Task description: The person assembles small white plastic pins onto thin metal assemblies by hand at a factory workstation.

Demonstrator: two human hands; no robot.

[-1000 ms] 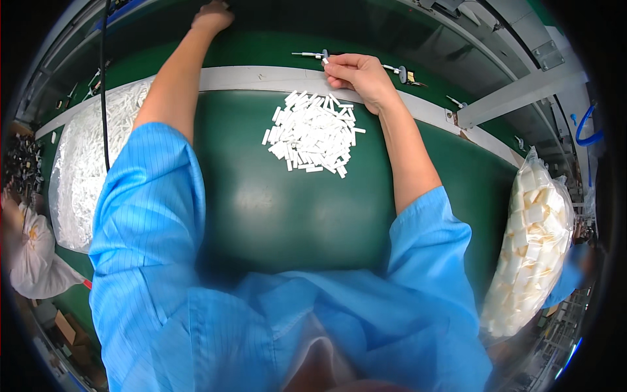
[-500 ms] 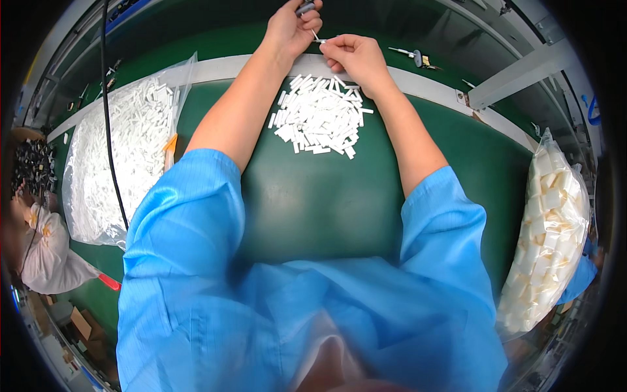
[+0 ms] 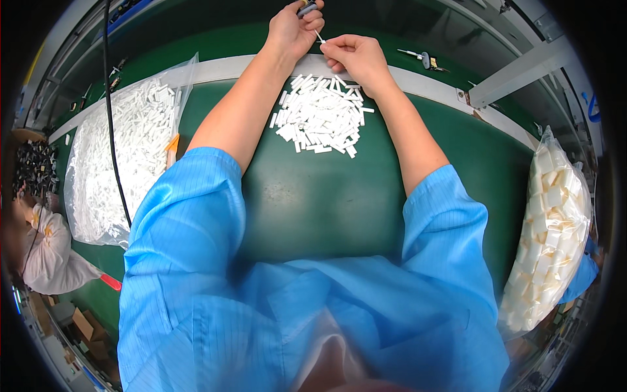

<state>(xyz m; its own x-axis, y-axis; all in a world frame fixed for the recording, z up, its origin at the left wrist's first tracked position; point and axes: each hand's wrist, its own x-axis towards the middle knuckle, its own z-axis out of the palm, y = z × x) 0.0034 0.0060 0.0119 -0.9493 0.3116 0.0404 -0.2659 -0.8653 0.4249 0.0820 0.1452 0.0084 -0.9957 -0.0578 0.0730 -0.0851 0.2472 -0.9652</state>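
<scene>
At the top centre, my left hand (image 3: 291, 29) is closed around a small part (image 3: 307, 8) with a dark grey body, from which a thin pale shaft (image 3: 319, 35) sticks out toward my other hand. My right hand (image 3: 356, 59) pinches at the end of that shaft. A tiny white piece seems to be between its fingertips, mostly hidden by them. Just below both hands lies a loose pile of short white tubes (image 3: 320, 117) on the green tabletop (image 3: 313, 209).
A clear bag of white tubes (image 3: 121, 157) lies left, a black cable (image 3: 109, 117) hanging before it. At right stands a bag of cream pieces (image 3: 555, 215). Beyond the white rail (image 3: 418, 81), a similar shafted part (image 3: 426, 60) rests on the green belt. A co-worker's sleeve (image 3: 59, 255) shows far left.
The parts on the green belt beyond the rail have shifted to the right. My hands stay nearly in place, with slightly more of the shaft showing between them.
</scene>
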